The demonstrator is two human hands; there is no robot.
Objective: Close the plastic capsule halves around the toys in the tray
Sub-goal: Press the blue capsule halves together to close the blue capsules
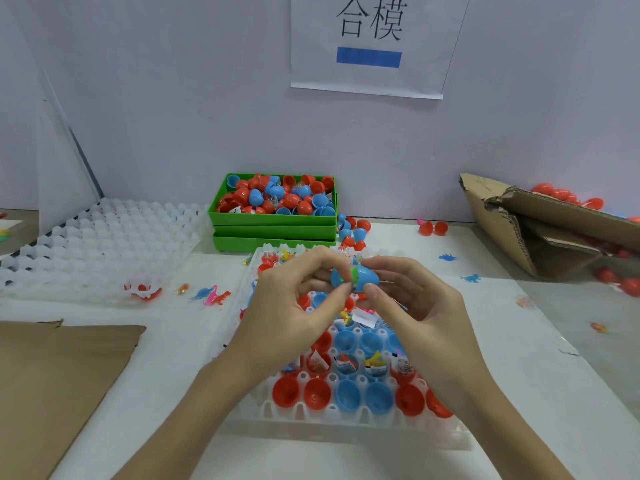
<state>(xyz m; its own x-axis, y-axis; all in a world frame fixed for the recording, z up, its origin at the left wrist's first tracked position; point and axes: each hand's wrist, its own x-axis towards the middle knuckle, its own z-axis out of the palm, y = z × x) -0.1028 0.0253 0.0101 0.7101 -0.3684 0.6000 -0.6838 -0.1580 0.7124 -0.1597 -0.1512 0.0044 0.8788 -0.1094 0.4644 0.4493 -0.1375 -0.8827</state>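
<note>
Left of the work, a stack of empty white trays point(100, 237) is sitting clear of both hands. At centre, above the filled tray point(346, 420), the left hand point(294, 299) and right hand point(415, 306) are each pinching one half of a blue capsule point(360, 277), a green toy point(354, 273) showing in the unclosed seam, probably being tucked in before pressing. Behind, a green bin point(273, 220) is holding spare halves; right, torn cardboard point(554, 230) is lying well apart.

Left hand point(298, 299) and right hand point(412, 306): both bare. Forearms uncovered to the frame edge; no sleeve, glove, ring or watch visible. Fingernails short, unpainted.
</note>
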